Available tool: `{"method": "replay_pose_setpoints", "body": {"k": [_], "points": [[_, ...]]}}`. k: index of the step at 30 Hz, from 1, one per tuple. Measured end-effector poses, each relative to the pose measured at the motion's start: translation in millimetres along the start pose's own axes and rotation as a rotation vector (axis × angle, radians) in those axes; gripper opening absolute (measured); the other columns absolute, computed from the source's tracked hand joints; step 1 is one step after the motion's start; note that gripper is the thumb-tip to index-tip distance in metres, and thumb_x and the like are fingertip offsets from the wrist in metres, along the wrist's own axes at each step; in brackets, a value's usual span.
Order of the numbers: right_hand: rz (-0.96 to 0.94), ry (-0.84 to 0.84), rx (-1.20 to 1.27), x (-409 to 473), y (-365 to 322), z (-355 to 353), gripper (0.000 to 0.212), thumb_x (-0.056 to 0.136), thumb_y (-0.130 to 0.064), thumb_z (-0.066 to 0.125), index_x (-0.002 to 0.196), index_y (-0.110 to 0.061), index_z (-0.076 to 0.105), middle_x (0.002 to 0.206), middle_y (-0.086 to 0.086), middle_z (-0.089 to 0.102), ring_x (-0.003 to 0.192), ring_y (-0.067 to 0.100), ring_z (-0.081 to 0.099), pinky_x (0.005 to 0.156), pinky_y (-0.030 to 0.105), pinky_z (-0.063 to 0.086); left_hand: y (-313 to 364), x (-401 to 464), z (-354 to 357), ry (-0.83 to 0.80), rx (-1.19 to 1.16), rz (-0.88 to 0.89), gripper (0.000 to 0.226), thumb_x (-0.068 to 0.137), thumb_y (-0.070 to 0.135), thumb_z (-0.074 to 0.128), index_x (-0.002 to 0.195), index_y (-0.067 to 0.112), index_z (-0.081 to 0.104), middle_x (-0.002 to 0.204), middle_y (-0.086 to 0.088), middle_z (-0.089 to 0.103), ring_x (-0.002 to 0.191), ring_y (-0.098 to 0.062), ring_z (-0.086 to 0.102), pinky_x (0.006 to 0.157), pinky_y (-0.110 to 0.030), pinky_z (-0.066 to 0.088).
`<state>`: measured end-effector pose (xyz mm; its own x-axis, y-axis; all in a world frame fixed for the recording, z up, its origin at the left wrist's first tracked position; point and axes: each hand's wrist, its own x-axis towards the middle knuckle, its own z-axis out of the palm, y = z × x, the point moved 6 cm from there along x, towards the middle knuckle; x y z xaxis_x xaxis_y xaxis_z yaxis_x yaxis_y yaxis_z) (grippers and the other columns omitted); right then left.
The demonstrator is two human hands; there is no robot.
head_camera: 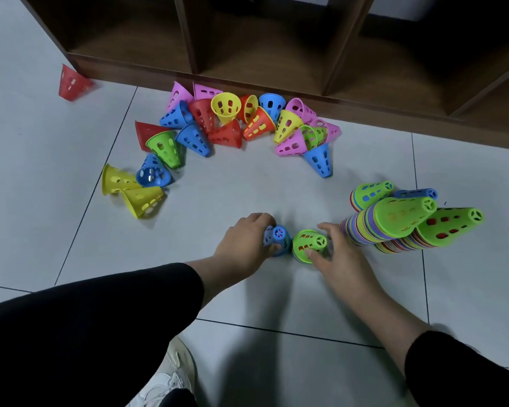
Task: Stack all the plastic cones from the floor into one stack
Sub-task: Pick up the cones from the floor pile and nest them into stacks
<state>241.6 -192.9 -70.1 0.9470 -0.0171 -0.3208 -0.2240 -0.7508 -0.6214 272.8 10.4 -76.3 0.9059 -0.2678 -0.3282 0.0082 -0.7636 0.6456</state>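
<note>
My left hand [244, 245] grips a blue cone [278, 239] standing on the floor in front of me. Right beside it, my right hand [340, 257] holds a green cone [307, 245] by its rim, thumb at the front and fingers behind. To the right stand several tall stacks of cones, each topped in green or blue [400, 218]. A loose pile of pink, blue, red, yellow and green cones [227, 124] lies along the shelf base. Two yellow cones [130, 189] lie at the left, and a single red cone [72, 83] farther left.
A dark wooden shelf unit [247, 74] with open compartments runs along the back. The floor is pale grey tile [232, 183]. My white shoe [165, 377] shows at the bottom edge, under my black sleeve.
</note>
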Motion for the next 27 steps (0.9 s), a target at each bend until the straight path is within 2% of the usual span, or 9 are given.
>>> {"method": "replay_pose_setpoints", "body": {"k": [3, 6, 8, 11, 14, 18, 20, 23, 27], "points": [[-0.029, -0.045, -0.085, 4.0, -4.4, -2.2, 0.037, 0.087, -0.026, 0.074, 0.120, -0.019, 0.059, 0.110, -0.002, 0.066, 0.103, 0.021, 0.061, 0.076, 0.022, 0.035, -4.0, 5.5, -3.0, -0.038, 0.100, -0.017, 0.039, 0.086, 0.045, 0.069, 0.118, 0.027, 0.054, 0.113, 0.003, 0.055, 0.102, -0.023, 0.052, 0.082, -0.036, 0.046], [-0.085, -0.035, -0.062, 6.9, -18.7, -10.4, 0.049, 0.085, -0.040, 0.074, 0.128, -0.023, 0.057, 0.119, -0.014, 0.056, 0.111, 0.005, 0.050, 0.092, 0.022, 0.036, -0.7, 4.2, -5.3, -0.032, 0.165, 0.064, 0.056, 0.083, 0.062, 0.065, 0.126, 0.029, 0.051, 0.119, 0.004, 0.056, 0.105, -0.021, 0.053, 0.088, -0.038, 0.046], [-0.170, 0.039, -0.033, 12.7, -38.2, -18.9, 0.043, 0.089, -0.039, 0.068, 0.127, -0.022, 0.059, 0.124, -0.014, 0.057, 0.117, 0.006, 0.051, 0.098, 0.023, 0.037, -6.0, -2.1, -12.8, 0.019, 0.178, 0.131, 0.067, 0.084, 0.073, 0.055, 0.133, 0.028, 0.049, 0.126, 0.006, 0.056, 0.110, -0.019, 0.052, 0.093, -0.038, 0.043], [-0.230, 0.085, 0.015, 32.7, -72.7, -19.0, 0.026, 0.094, -0.027, 0.065, 0.118, -0.017, 0.063, 0.121, -0.006, 0.063, 0.116, 0.015, 0.058, 0.100, 0.034, 0.045, -38.7, -8.9, -49.8, 0.230, 0.282, 0.150, 0.054, 0.093, 0.060, 0.051, 0.132, 0.022, 0.055, 0.126, 0.001, 0.060, 0.111, -0.024, 0.055, 0.091, -0.039, 0.040], [-0.265, 0.000, -0.008, 61.1, -112.9, 1.3, 0.027, 0.095, -0.033, 0.064, 0.120, -0.023, 0.061, 0.117, -0.015, 0.056, 0.110, 0.009, 0.057, 0.091, 0.027, 0.043, -92.8, -11.0, -99.2, 0.401, 0.503, 0.020, 0.052, 0.091, 0.046, 0.059, 0.134, 0.020, 0.051, 0.128, -0.004, 0.057, 0.113, -0.030, 0.054, 0.089, -0.043, 0.042], [-0.327, -0.204, -0.123, 98.1, -168.8, 50.5, 0.037, 0.095, -0.046, 0.057, 0.130, -0.032, 0.053, 0.130, -0.014, 0.052, 0.115, 0.006, 0.053, 0.090, 0.028, 0.043, -164.0, -15.1, -135.5, 0.285, 0.687, -0.271, 0.071, 0.082, 0.043, 0.064, 0.143, 0.019, 0.037, 0.136, -0.009, 0.050, 0.119, -0.033, 0.049, 0.094, -0.045, 0.039], [-0.374, -0.295, -0.179, 109.5, -198.4, 81.0, 0.044, 0.096, -0.048, 0.055, 0.136, -0.033, 0.047, 0.137, -0.010, 0.050, 0.120, 0.010, 0.053, 0.094, 0.033, 0.046, -186.0, -17.8, -135.6, 0.209, 0.700, -0.346, 0.063, 0.087, 0.042, 0.061, 0.141, 0.019, 0.038, 0.133, -0.009, 0.050, 0.117, -0.032, 0.050, 0.094, -0.043, 0.040], [-0.493, -0.402, -0.263, 121.2, -242.2, 131.7, 0.053, 0.098, -0.047, 0.053, 0.147, -0.034, 0.036, 0.145, -0.004, 0.044, 0.126, 0.018, 0.050, 0.099, 0.036, 0.045, -205.0, -20.8, -131.0, 0.167, 0.648, -0.390, 0.059, 0.087, 0.024, 0.064, 0.139, 0.017, 0.038, 0.126, -0.008, 0.052, 0.113, -0.030, 0.052, 0.090, -0.039, 0.043], [-0.541, -0.506, -0.416, 134.4, -280.4, 190.2, 0.063, 0.101, -0.044, 0.049, 0.156, -0.034, 0.021, 0.161, 0.002, 0.021, 0.142, 0.030, 0.032, 0.114, 0.043, 0.034, -218.7, -26.1, -139.5, 0.210, 0.499, -0.433, 0.046, 0.090, 0.019, 0.062, 0.132, 0.013, 0.044, 0.120, -0.011, 0.055, 0.105, -0.031, 0.054, 0.083, -0.038, 0.045]]}}
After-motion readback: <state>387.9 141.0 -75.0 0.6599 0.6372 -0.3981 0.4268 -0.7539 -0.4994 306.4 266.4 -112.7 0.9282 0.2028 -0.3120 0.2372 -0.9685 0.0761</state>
